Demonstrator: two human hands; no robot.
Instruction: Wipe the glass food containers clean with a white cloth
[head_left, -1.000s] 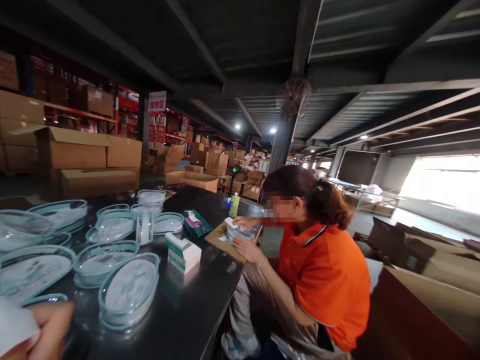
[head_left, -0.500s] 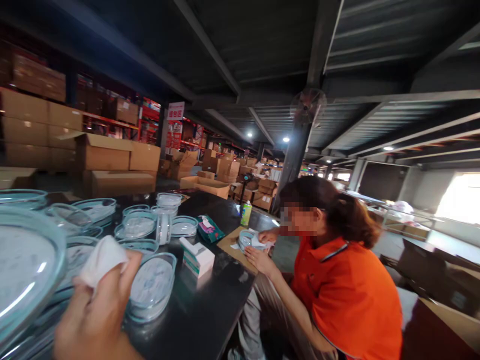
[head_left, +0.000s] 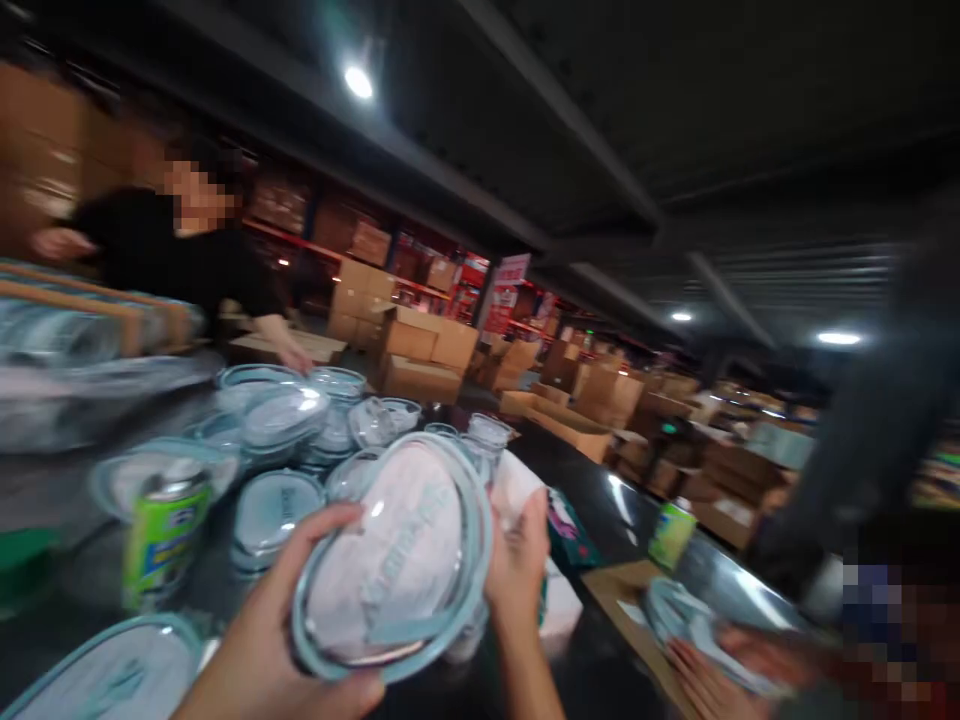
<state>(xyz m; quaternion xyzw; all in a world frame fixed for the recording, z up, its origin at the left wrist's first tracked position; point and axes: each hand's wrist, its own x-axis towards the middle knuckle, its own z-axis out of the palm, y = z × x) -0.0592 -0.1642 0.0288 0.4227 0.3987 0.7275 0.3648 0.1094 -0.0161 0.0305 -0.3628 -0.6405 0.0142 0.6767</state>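
My left hand [head_left: 274,610] grips an oval glass container [head_left: 397,550] by its left edge, thumb below and fingers at the top. The container is tilted toward me, with a teal rim and a white printed face. Behind its right edge, my right hand [head_left: 521,575] is closed around a white tissue [head_left: 519,488]; whether the tissue touches the glass I cannot tell. Similar containers crowd the table beyond, among them an oval one [head_left: 277,510] and a stacked one [head_left: 285,415]. A green spray can [head_left: 166,535] stands to the left of my left hand.
A tissue box [head_left: 559,600] sits right of my right hand. Another person's hands [head_left: 720,665] work on a container over cardboard [head_left: 630,600], near a second can [head_left: 672,535]. A person in black [head_left: 187,260] reaches in from the left. Cardboard boxes [head_left: 427,350] stand behind.
The view has swung left. My left hand has come into sight, holding the oval container upright. My right hand, still with the tissue, is now beside that container.
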